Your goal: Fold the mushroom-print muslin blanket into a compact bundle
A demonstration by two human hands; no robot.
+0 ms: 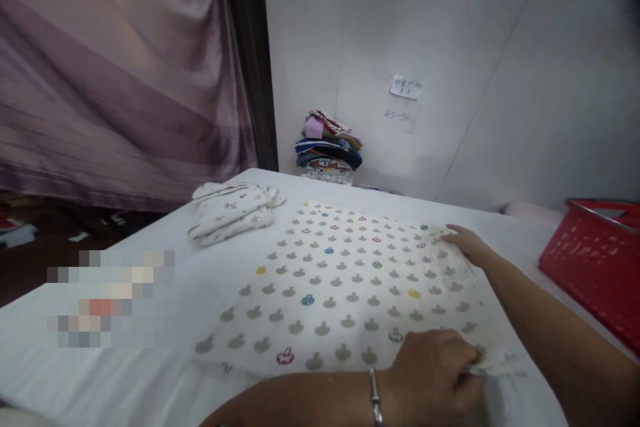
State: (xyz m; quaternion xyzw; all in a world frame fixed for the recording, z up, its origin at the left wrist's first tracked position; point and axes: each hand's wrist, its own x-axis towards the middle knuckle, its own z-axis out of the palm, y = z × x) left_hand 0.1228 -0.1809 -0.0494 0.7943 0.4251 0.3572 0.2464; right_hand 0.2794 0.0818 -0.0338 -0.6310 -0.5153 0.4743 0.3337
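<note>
I see a folded white garment at the table's left, then the patterned cloth spread flat mid-table — my left hand pinches its near corner, my right hand lies open-fingered on its far edge — red basket rightmost.

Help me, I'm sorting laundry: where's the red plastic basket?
The red plastic basket sits at the table's right edge, beyond the right hand on the patterned white cloth.
</note>
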